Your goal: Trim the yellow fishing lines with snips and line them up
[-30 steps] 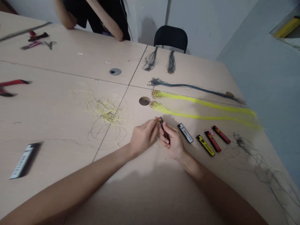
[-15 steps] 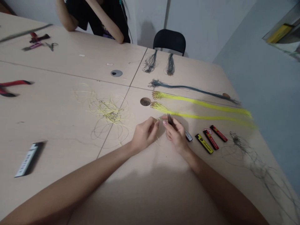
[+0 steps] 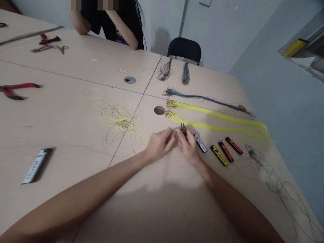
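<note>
Near the middle of the table, my left hand (image 3: pixel 160 145) is closed in a pinch on a thin yellow cord (image 3: pixel 172 152), whose end hangs below the fingers. My right hand (image 3: pixel 189 145) is wrapped round a small dark tool with two pointed tips (image 3: pixel 183 128); its handles are hidden in the palm, so I cannot tell whether it is pliers or snips. The tips point away from me and stand slightly apart. Both hands' fingertips meet around a tiny bit of the cord, too small to make out. Just beyond lie two yellow cord bundles (image 3: pixel 215 128) with looped ends.
A loose yellow cord tangle (image 3: pixel 124 119) lies left of my hands. Several lighters (image 3: pixel 219 155) and a dark thread tangle (image 3: pixel 253 153) lie right. Red-handled pliers (image 3: pixel 22 86) and another lighter (image 3: pixel 36 167) are at left. Across the table sits a person (image 3: pixel 121 27).
My right hand has come in against my left, so the fingertips now meet where there was a small gap. The tool's two tips show farther apart. The view has shifted slightly.
</note>
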The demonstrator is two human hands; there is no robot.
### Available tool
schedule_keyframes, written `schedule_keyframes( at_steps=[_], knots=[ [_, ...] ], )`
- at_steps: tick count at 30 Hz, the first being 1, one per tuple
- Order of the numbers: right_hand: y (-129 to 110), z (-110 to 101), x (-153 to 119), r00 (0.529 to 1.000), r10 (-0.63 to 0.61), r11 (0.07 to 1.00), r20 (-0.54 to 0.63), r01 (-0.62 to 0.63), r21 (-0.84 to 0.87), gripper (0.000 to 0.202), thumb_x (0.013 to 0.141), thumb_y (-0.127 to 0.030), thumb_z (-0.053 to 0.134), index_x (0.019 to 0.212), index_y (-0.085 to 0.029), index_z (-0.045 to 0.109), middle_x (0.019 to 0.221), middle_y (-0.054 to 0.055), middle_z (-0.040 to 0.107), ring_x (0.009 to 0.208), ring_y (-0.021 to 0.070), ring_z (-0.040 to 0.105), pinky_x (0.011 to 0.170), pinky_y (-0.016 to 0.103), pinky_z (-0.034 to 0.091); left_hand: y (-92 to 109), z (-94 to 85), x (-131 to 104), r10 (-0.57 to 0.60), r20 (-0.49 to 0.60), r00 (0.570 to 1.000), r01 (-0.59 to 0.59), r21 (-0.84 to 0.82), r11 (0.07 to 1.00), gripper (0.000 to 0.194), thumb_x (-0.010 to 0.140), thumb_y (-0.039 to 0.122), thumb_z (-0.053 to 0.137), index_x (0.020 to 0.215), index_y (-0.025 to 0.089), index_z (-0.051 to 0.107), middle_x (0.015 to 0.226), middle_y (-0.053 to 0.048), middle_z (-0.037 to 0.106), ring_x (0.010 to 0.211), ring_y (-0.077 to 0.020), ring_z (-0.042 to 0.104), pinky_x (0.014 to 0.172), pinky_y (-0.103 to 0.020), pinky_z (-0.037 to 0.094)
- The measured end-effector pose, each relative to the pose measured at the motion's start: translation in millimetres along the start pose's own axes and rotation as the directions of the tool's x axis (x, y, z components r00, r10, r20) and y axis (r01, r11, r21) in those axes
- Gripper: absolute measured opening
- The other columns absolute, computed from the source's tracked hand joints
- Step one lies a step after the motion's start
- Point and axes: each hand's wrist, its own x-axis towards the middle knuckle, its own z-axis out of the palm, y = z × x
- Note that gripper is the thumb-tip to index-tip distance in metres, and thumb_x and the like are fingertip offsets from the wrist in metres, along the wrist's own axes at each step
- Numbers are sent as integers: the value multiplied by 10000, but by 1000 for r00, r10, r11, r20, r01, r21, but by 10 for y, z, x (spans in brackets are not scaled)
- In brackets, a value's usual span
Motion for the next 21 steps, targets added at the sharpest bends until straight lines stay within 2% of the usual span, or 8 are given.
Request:
schedule_keyframes(
  at_steps=[3, 6, 9, 13, 16, 18, 21],
  knots=[
    [-23, 15, -4, 998, 29, 998, -49, -26, 58, 484, 718, -628, 713, 734, -233, 433, 515, -113, 296, 379, 41, 192, 340, 202, 145, -2, 4, 0, 8, -16, 1000, -8, 7, 1000, 194, 940, 217, 457, 750, 186, 480, 549, 61, 472, 433, -62, 389, 446, -174, 308],
    [-55, 12, -14, 997, 60, 996, -43, -57, 66, 459, 703, -605, 729, 791, -229, 482, 523, -113, 339, 368, 36, 184, 336, 204, 124, -6, 11, 3, 23, -32, 999, -22, 15, 1000, 189, 935, 201, 467, 746, 185, 474, 541, 69, 449, 427, -60, 379, 440, -172, 296],
    [-61, 5, -13, 998, 52, 997, -18, -51, 51, 420, 692, -548, 753, 821, -225, 518, 519, -114, 321, 379, 40, 183, 346, 205, 135, -1, 9, 3, 16, -24, 1000, -16, 9, 1000, 202, 938, 218, 468, 739, 187, 470, 543, 67, 451, 428, -63, 385, 443, -178, 294],
    [-49, -37, 27, 996, 44, 999, -81, -42, 18, 373, 736, -537, 709, 780, -231, 501, 531, -100, 306, 402, 57, 207, 367, 215, 174, 22, -2, 16, -67, 3, 998, 67, -26, 997, 197, 928, 245, 456, 739, 192, 474, 546, 60, 456, 437, -72, 384, 456, -193, 296],
    [-79, -121, 24, 992, -79, 981, -100, 59, -183, 314, 859, -531, 578, 796, -224, 558, 562, -57, 387, 456, 93, 336, 431, 230, 287, 16, -5, 63, -195, -30, 980, 192, -94, 977, 224, 917, 281, 468, 710, 196, 460, 532, 60, 435, 449, -81, 379, 466, -205, 297],
    [-114, -200, -41, 974, -224, 880, -44, 183, -439, 286, 925, -473, 507, 862, -219, 622, 646, -2, 522, 578, 138, 487, 547, 259, 397, -13, -1, 110, -321, -84, 943, 306, -157, 939, 242, 908, 299, 483, 690, 195, 469, 523, 56, 427, 469, -92, 392, 478, -214, 302],
    [-139, -340, -245, 918, -369, 563, 146, 346, -751, 248, 952, -356, 493, 1025, -205, 675, 921, 98, 669, 866, 229, 609, 773, 348, 475, -69, 10, 175, -483, -142, 864, 443, -241, 864, 231, 889, 289, 494, 681, 189, 513, 547, 36, 467, 531, -115, 442, 512, -230, 336]
  ],
)
